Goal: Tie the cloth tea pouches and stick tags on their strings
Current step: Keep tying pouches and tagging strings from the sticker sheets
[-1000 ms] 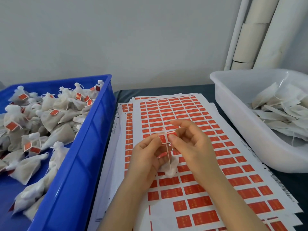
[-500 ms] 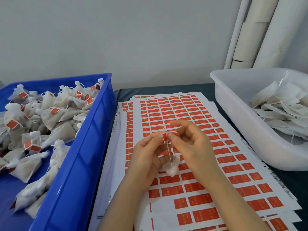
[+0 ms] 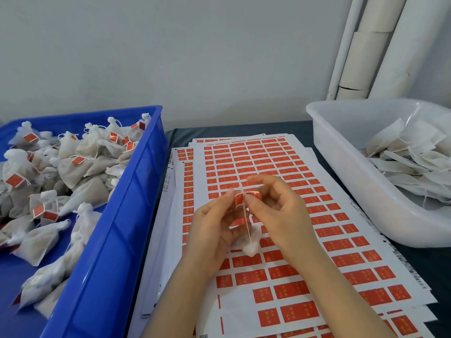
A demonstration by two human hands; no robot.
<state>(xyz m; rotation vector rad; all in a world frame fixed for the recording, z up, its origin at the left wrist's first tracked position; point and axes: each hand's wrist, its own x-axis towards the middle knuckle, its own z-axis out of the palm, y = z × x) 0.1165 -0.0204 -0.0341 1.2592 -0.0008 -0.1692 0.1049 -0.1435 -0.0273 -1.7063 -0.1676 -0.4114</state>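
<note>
This looks like a small hand-packing workshop. A stack of sticker sheets (image 3: 353, 240) printed with rows of red labels covers a dark table (image 3: 244, 129). Left of the sheets a blue crate (image 3: 117, 240) is heaped with tied cloth pouches (image 3: 80, 167) bearing red tags (image 3: 14, 179), to their right a white tub (image 3: 341, 167) holds flat untied pouches (image 3: 410, 162), and beyond them pale tubes (image 3: 366, 57) lean on a bare wall (image 3: 170, 57).

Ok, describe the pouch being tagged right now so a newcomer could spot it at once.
Find the red sticker sheets between the blue crate and the white tub. Over them, the left hand and right hand pinch a red tag on a string. The pouch shows just below them, the only one outside either container.
</note>
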